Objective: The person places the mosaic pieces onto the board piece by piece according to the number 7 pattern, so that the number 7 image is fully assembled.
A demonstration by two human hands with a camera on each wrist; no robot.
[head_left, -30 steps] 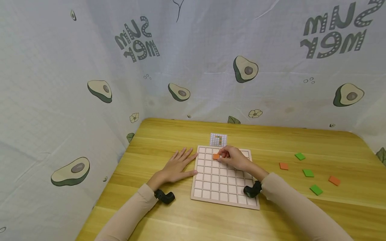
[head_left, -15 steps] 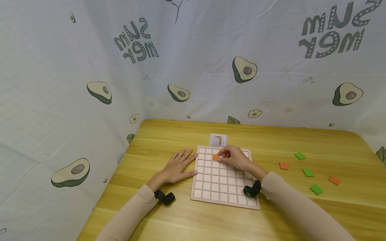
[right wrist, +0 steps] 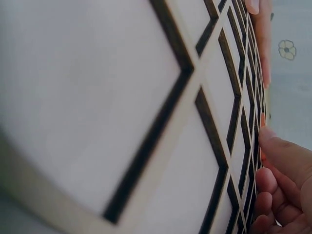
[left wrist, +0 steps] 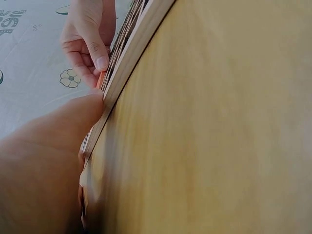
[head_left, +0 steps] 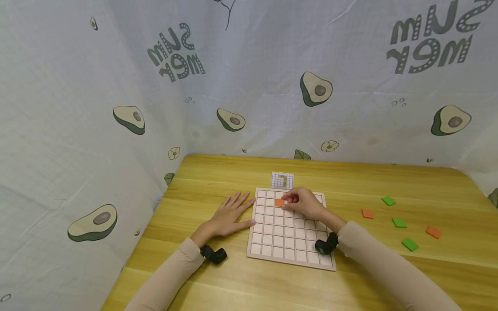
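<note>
In the head view a pale wooden grid board [head_left: 289, 258] lies on the table. My right hand [head_left: 305, 204] reaches over its upper part and pinches a square orange tile [head_left: 279, 202] between thumb and fingertips. The tile lies over a square in the second row from the top. Spread flat on the table, my left hand [head_left: 225, 218] has its thumb and fingertips right at the board's left edge. The left wrist view shows the orange tile [left wrist: 101, 79] edge-on at the right hand's fingertips. In the right wrist view the right thumb [right wrist: 282, 151] overlaps the tile's edge.
A small printed grid card [head_left: 282, 180] with coloured squares lies just beyond the board. Loose green tiles [head_left: 399, 222] and orange tiles [head_left: 367, 214] are scattered on the wooden table [head_left: 218, 280] at the right. A white printed curtain [head_left: 264, 86] hangs behind and at the left.
The orange tile has settled slightly flatter at its square, with my right hand's fingers still on it. My left hand has stayed in place.
</note>
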